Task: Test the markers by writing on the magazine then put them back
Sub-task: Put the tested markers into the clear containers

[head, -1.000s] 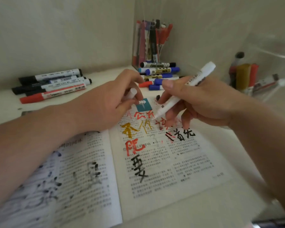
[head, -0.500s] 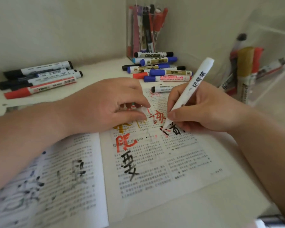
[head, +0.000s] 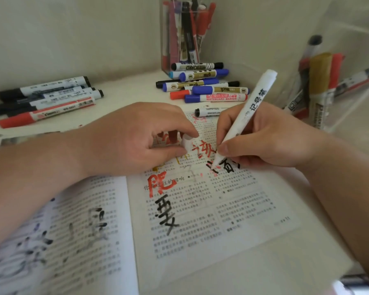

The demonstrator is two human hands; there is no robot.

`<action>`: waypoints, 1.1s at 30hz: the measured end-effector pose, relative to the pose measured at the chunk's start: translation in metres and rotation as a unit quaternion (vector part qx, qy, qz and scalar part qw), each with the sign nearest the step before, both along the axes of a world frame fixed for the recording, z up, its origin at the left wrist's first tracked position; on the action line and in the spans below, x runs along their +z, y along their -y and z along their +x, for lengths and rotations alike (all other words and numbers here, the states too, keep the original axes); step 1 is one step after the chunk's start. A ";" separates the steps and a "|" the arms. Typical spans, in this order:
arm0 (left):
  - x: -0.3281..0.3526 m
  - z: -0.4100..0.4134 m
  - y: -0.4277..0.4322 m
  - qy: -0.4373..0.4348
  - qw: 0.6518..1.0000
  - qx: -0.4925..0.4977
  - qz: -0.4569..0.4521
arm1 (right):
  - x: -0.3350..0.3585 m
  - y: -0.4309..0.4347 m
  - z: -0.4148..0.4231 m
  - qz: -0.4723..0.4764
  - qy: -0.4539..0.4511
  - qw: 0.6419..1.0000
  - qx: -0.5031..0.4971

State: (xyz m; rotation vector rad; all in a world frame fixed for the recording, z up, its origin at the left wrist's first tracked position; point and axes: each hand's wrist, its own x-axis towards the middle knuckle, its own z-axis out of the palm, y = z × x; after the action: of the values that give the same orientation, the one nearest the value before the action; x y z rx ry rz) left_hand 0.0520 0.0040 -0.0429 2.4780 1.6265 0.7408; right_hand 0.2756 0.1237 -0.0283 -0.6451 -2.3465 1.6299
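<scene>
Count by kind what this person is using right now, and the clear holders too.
Hands: 2, left hand and right hand
White marker: 1
Cap: 1
Magazine: 1
Clear holders: 2
Total: 7

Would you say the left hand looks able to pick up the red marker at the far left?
Probably not yet: the left hand pinches a white cap, so its grip is taken, though the red marker lies unobstructed.
</scene>
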 end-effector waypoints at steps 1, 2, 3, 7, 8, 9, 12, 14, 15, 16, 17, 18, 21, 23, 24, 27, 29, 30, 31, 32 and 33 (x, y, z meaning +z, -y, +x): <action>0.000 0.000 0.000 0.000 1.000 0.001 -0.003 | 0.000 0.000 0.000 -0.003 -0.002 1.000 -0.001; -0.001 0.000 -0.001 0.001 1.000 0.002 -0.005 | -0.001 -0.001 0.000 -0.008 -0.006 1.000 -0.004; -0.001 -0.001 -0.001 0.003 1.000 0.004 -0.007 | -0.001 -0.001 0.000 -0.012 -0.011 1.000 -0.009; -0.002 -0.001 0.000 0.006 1.000 0.019 -0.008 | -0.001 -0.003 0.000 -0.013 -0.005 1.000 -0.024; -0.003 -0.001 0.001 0.007 1.000 0.022 -0.006 | -0.001 -0.003 0.000 -0.010 -0.003 1.000 -0.025; -0.003 -0.001 0.001 0.010 1.000 0.026 -0.005 | -0.001 -0.003 0.000 -0.006 -0.001 1.000 -0.025; -0.003 -0.001 0.002 0.017 0.999 0.034 -0.002 | 0.000 -0.002 0.000 0.009 0.005 1.000 -0.026; -0.003 0.000 0.002 0.024 0.999 0.036 -0.005 | 0.002 -0.002 -0.001 0.018 0.010 1.000 -0.024; -0.002 0.001 0.003 0.027 0.999 0.036 -0.008 | 0.002 -0.002 -0.001 0.019 0.010 1.000 -0.023; -0.002 0.001 0.003 0.029 0.999 0.037 -0.009 | 0.001 -0.003 -0.001 0.017 0.009 1.000 -0.022; -0.002 0.002 0.004 0.029 0.999 0.038 -0.010 | 0.001 -0.003 -0.001 0.014 0.008 1.000 -0.021; -0.001 0.002 0.004 0.030 0.999 0.039 -0.011 | 0.001 -0.003 -0.001 0.008 0.005 1.000 -0.020; 0.000 0.002 0.004 0.026 0.999 0.041 -0.016 | -0.001 -0.004 -0.001 -0.028 -0.036 0.999 -0.027; 0.000 0.001 0.003 0.007 0.999 0.037 -0.020 | -0.001 -0.002 -0.002 -0.043 -0.076 0.996 -0.032; 0.000 0.000 0.002 -0.014 0.999 0.030 -0.021 | -0.001 -0.001 -0.002 -0.045 -0.098 0.994 -0.033; -0.004 -0.001 -0.004 -0.070 0.997 -0.007 -0.021 | -0.004 -0.001 -0.004 -0.038 -0.152 0.987 -0.036; -0.005 -0.002 -0.005 -0.051 0.999 -0.008 -0.018 | -0.006 -0.001 -0.006 -0.043 -0.178 0.983 -0.031; -0.005 -0.003 -0.005 -0.021 1.000 0.001 -0.015 | -0.006 -0.001 -0.007 -0.050 -0.189 0.980 -0.024; -0.004 -0.003 -0.004 0.021 1.000 0.016 -0.011 | -0.005 0.000 -0.007 -0.057 -0.199 0.978 -0.024; -0.002 -0.003 -0.003 0.078 0.996 0.038 -0.010 | -0.004 0.001 -0.007 -0.066 -0.202 0.976 -0.034; 0.000 -0.003 -0.003 0.151 0.987 0.058 -0.016 | -0.005 0.001 -0.006 -0.077 -0.204 0.975 -0.053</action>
State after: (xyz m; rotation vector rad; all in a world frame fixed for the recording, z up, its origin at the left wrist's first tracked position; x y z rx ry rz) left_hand 0.0494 0.0069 -0.0424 2.1347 1.6613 1.0371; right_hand 0.2693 0.1229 -0.0331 -0.4064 -1.8802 1.7152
